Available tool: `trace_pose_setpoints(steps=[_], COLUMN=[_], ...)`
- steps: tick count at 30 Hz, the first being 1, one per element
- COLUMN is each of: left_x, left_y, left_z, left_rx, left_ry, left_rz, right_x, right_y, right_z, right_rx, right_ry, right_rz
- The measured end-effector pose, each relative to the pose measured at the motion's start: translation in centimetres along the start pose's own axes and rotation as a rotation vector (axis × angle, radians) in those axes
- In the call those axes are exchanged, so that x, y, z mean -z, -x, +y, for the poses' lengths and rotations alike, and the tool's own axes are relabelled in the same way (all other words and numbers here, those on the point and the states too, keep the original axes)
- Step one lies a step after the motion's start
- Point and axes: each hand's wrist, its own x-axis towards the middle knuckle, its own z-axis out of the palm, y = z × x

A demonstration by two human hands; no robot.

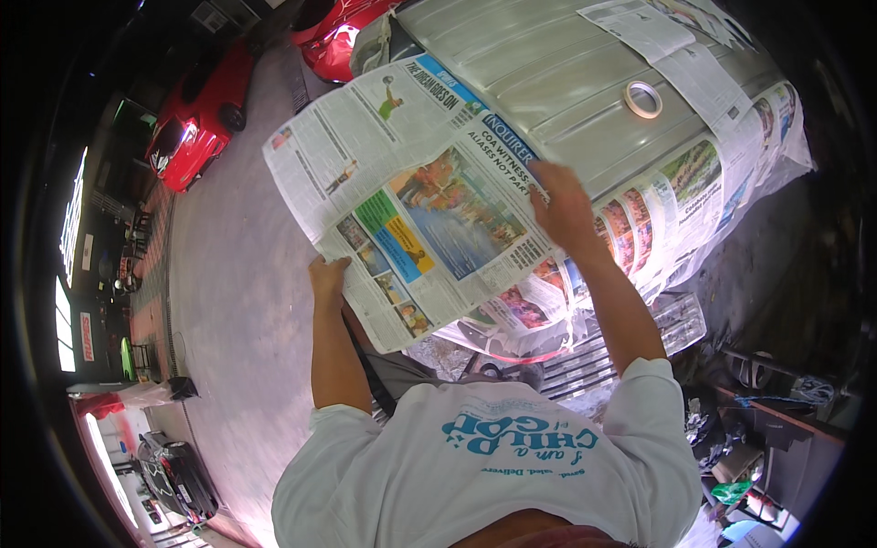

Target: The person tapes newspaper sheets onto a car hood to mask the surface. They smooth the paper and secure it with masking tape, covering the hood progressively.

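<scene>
A wide newspaper sheet [434, 265] is spread out in front of me, with pictures and coloured boxes on it. My left hand [327, 274] pinches its near left edge, thumb on top. At the opposite edge, my right hand [562, 208] is closed on the paper; some of its fingers are hidden or blurred. Beyond the sheet lies a silver ribbed vehicle roof [512, 55], partly covered by the paper. A roll of masking tape [645, 113] lies flat on that roof, to the right of my right hand.
More newspaper sheets [713, 173] cover the vehicle's right side and near end. Below stands a slatted metal platform [598, 370]. Red cars [196, 123] are parked at the far left, and a black car [178, 475] at the lower left. A cluttered bench [786, 434] stands at the right.
</scene>
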Motion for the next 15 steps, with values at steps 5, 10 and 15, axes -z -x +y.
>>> trace_pose_setpoints(steps=[5, 10, 15], left_x=[-1.3, -5.1, -14.8], left_y=[-0.1, 0.8, -2.3], left_z=[-1.6, 1.6, 8.9], left_rx=[-0.131, -0.220, -0.929], left_ry=[-0.476, -0.755, -0.628], left_rz=[0.091, 0.221, 0.129], right_x=[-4.3, -4.9, -7.8], right_y=[-4.2, -5.0, -1.6], right_z=[4.3, 1.4, 3.7], right_rx=[-0.270, -0.488, -0.191], right_ry=[0.225, 0.229, 0.375], right_rz=[0.084, -0.249, -0.122])
